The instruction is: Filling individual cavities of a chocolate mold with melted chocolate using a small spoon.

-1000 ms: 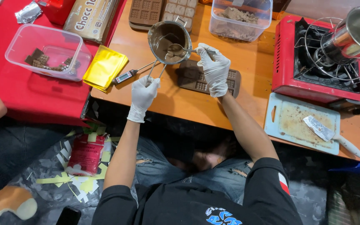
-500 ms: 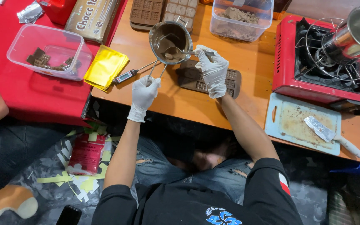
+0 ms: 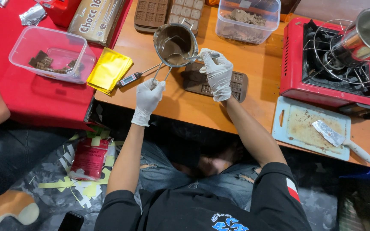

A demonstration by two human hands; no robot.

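My left hand (image 3: 149, 95), in a white glove, grips the wire handle of a small metal pot (image 3: 175, 42) coated inside with melted chocolate. The pot is lifted and tilted over a dark chocolate mould (image 3: 237, 84) on the wooden table (image 3: 193, 109). My right hand (image 3: 217, 73), also gloved, holds a metal spoon (image 3: 184, 57) whose bowl reaches into the pot. A probe thermometer (image 3: 130, 78) lies on the table just left of the pot handle.
A yellow foil pouch (image 3: 109, 69), a clear tub of chocolate pieces (image 3: 51, 53) and a wrapped chocolate block (image 3: 97, 17) sit left. More moulds (image 3: 168, 10) and a clear tub (image 3: 247, 19) lie behind. A red gas stove (image 3: 331, 68) with a steel pot (image 3: 367, 36) and a cutting board (image 3: 310, 128) with a knife (image 3: 341, 140) stand right.
The pot has tilted a little more toward me and the spoon has shifted inside it. Both hands stay in nearly the same place.
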